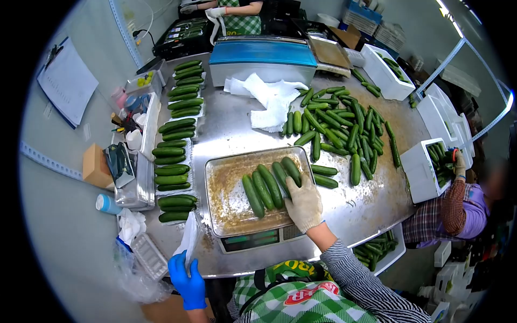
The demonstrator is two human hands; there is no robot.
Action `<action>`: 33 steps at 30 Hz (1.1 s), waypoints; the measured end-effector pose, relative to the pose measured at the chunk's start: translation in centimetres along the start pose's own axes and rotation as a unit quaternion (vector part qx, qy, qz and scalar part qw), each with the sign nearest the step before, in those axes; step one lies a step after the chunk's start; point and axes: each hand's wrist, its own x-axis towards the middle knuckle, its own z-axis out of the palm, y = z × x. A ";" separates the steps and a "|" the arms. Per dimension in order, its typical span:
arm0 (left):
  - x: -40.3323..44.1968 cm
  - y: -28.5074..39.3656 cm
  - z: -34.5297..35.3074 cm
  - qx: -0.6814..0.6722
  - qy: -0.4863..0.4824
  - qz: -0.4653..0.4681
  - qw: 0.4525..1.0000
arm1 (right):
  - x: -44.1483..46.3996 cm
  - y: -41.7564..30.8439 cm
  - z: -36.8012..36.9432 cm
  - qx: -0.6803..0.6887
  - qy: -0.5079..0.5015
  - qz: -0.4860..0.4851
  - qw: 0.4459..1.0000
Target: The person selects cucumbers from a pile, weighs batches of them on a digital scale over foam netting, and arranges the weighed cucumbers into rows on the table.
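Observation:
On the metal tray (218, 210) of a weighing scale lie several green cucumbers (263, 187) side by side. My right hand (305, 206), in a beige glove, has its fingers closed round the lower end of the rightmost cucumber (291, 169) there. Low at the left, my left hand (187, 281) wears a blue glove and pinches a thin white sheet (188, 237). That sheet reaches up to the table's left part, just below the stacked cucumbers (176, 202). Under the tray's front edge the scale's display (250, 241) shows, its digits unreadable.
A large heap of cucumbers (344, 124) covers the table's right half. White cloths (269, 99) lie by a blue-lidded box (264, 54). Cucumbers on white sheets line the left edge. At right a co-worker's gloved hand (459, 163) is at a white foam box (423, 175); another person stands behind.

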 end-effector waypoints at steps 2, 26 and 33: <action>-0.3 0.4 0.3 0.002 -0.002 0.000 1.000 | 1.0 0.5 -0.1 0.027 -0.013 0.038 0.999; -1.1 1.9 0.3 0.026 0.019 0.011 0.999 | 0.7 -9.9 -0.4 0.117 -0.213 -0.075 0.967; -2.8 -0.8 -1.4 0.063 0.042 -0.014 0.997 | 0.5 -4.6 1.4 0.067 -0.046 -0.011 0.997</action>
